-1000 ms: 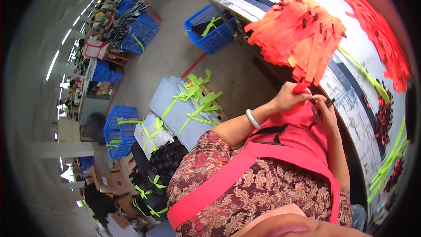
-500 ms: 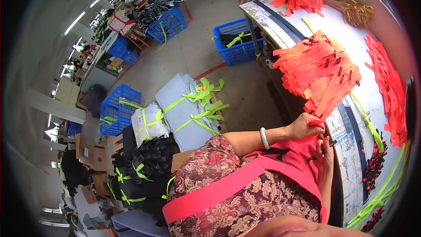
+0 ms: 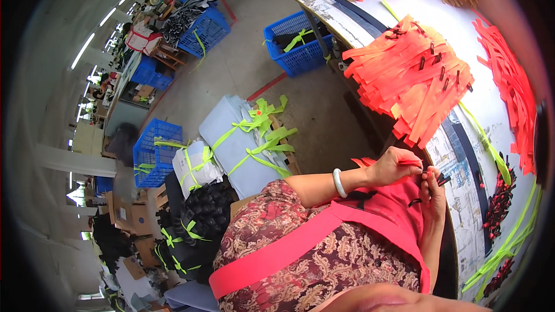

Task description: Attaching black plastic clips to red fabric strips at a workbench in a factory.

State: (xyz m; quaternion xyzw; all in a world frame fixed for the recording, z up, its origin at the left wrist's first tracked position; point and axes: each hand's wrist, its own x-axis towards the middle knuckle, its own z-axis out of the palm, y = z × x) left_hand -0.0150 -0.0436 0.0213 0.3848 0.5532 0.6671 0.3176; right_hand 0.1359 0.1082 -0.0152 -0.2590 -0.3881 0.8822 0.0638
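Note:
Close together in front of my red apron (image 3: 381, 211), both hands are closed at the table's near edge. My left hand (image 3: 388, 167), with a pale bangle (image 3: 338, 183) at the wrist, pinches a red fabric strip (image 3: 411, 163). Its fingertips nearly meet those of my right hand (image 3: 433, 190), which grips a small black piece (image 3: 444, 180). Whether strip and piece are joined is hidden by the fingers. On the table (image 3: 471, 190) just beyond lies a heap of red strips (image 3: 404, 81), several with black pieces on them.
More red strips (image 3: 511, 92) and a pile of small black and red pieces (image 3: 498, 205) lie along the table, beside yellow-green ties (image 3: 509, 248). Blue crates (image 3: 298, 60), tied grey bundles (image 3: 231, 138) and black bundles (image 3: 202, 208) stand on the floor to the left.
The view has shifted slightly, moving the scene left. My hands stay close together, still pinching, and the black piece shows more clearly beside my right fingers. Red strip ends now show behind my left wrist.

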